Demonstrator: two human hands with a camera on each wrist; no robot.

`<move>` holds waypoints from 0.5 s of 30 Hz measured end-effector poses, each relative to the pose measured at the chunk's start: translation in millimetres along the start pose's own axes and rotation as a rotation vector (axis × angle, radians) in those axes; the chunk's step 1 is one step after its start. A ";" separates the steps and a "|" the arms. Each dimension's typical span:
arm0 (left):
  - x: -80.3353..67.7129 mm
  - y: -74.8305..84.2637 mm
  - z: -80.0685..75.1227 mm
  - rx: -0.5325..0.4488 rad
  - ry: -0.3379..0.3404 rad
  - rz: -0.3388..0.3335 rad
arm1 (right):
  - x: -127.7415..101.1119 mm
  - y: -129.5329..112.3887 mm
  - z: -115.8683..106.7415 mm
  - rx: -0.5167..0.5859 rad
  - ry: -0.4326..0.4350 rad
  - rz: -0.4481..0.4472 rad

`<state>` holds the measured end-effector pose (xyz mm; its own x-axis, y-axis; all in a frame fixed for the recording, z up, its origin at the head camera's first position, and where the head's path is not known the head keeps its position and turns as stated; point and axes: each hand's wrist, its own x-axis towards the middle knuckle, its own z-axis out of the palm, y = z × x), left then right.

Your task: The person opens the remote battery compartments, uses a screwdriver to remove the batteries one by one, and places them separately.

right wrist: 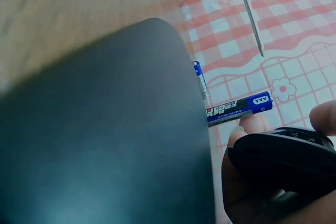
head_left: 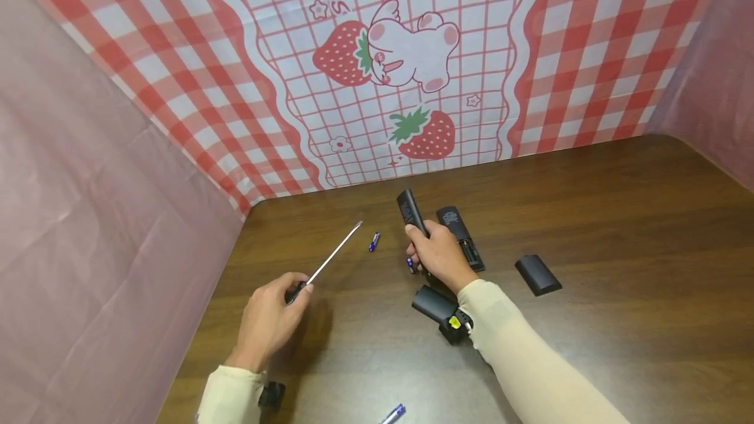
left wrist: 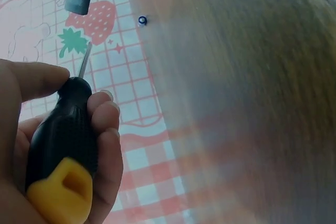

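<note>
Your right hand (head_left: 438, 252) grips the remote (head_left: 410, 209) and pinches an AAA battery (right wrist: 239, 108); the remote's long axis points away from you. Your left hand (head_left: 271, 319) clasps the screwdriver (head_left: 330, 259), tip aimed toward the remote, well apart, over the counter (head_left: 618, 228).

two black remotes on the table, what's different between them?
The left remote is gripped in the right hand; the right remote lies free on the table, untouched. The left remote's near end is hidden by the hand; the right remote shows whole, with an open recess toward its near end. Both are slim, black, and point away toward the checked backdrop.
</note>
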<state>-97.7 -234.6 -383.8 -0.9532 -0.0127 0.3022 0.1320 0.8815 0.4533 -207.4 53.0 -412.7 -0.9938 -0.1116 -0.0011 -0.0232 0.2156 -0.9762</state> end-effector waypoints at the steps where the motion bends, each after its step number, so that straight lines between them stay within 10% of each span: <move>1: 0.3 -0.9 -0.1 -0.027 -0.010 -0.009 | 0.2 0.1 0.5 -0.001 -0.002 0.000; 15: 7.6 -6.9 1.8 -0.263 -0.084 -0.171 | 0.1 -1.7 -0.1 -0.009 -0.005 0.010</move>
<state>-106.3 -240.0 -386.1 -0.9853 -0.1011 0.1375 0.0235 0.7174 0.6962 -207.4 52.8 -410.9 -0.9934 -0.1141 -0.0123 -0.0139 0.2259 -0.9741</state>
